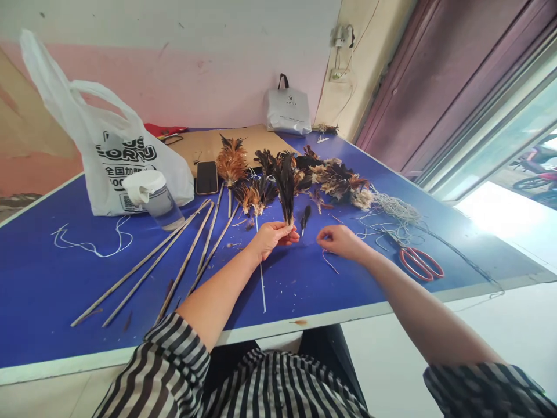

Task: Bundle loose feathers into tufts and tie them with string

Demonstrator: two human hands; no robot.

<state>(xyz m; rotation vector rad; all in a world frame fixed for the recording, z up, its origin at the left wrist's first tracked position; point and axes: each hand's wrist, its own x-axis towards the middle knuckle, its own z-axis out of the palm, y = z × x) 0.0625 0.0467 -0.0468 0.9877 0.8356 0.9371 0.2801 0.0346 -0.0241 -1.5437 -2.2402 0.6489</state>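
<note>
- Head view, hands: a bundle of dark feathers [286, 188] is held upright above the blue table [304, 284], its quill ends pinched in the left hand [270, 237]. The right hand [344, 242] is shown apart from it, fingers curled narrowly; whether anything is gripped cannot be told.
- Head view, step: the feathers are judged to be in the course of being gathered and evened. For any further handling, a firm pinch at the quills and level ends would be called for.
- Head view, surroundings: a small dark feather [306, 217] is seen between the hands, with feather clusters [342, 180] behind, tangled string [398, 208] and red-handled scissors [421, 264] to the right, and sticks [188, 258] to the left.
- Head view, writing: on the white plastic bag [93, 168], "ORTU" and "全国加盟" are partly legible among folds, above a square code. On the silver bag [287, 113], an emblem is printed over small letters, too faint to be read surely.
</note>
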